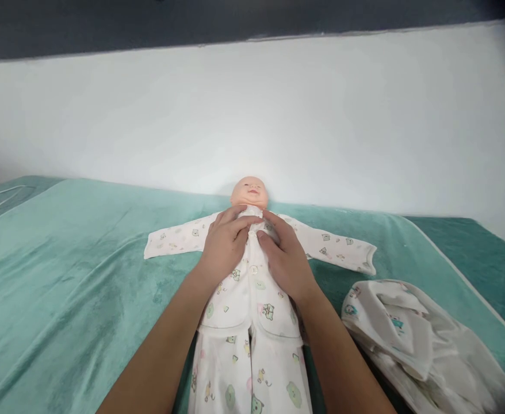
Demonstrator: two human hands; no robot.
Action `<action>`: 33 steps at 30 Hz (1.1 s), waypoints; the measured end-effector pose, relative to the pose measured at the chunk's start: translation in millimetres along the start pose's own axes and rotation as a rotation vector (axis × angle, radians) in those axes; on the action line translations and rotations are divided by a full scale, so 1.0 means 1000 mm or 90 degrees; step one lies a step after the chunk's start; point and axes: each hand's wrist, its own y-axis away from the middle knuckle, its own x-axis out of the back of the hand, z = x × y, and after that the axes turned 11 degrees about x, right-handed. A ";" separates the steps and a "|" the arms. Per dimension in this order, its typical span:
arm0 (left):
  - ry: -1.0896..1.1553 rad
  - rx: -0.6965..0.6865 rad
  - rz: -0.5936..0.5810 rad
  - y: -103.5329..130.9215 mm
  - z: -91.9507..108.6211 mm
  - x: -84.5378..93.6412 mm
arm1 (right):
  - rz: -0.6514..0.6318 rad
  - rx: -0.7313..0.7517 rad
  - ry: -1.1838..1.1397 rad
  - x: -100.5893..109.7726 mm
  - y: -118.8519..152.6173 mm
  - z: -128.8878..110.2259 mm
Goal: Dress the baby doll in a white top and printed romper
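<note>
A baby doll [249, 192] lies on its back with its head toward the wall. It is dressed in a white baby shirt [259, 299] printed with small bears, sleeves spread to both sides. Matching baby pants [222, 374] cover the doll's legs. My left hand [230, 238] is at the shirt's collar, its fingers closed on the cloth near the top of the front opening. Facing it, my right hand [284, 247] holds the other side of the collar, thumb bent inward. Buttons show lower down the front; my fingers partly hide the top.
A teal blanket [88, 276] covers the surface, with folds at the left. Beside my right forearm lies a crumpled white printed cloth [420, 339]. The white wall [252, 115] stands right behind the doll's head. A white cord [0, 198] lies at the far left.
</note>
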 end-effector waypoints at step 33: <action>0.223 0.023 0.056 0.025 -0.012 0.002 | 0.087 0.127 -0.099 0.002 0.005 -0.005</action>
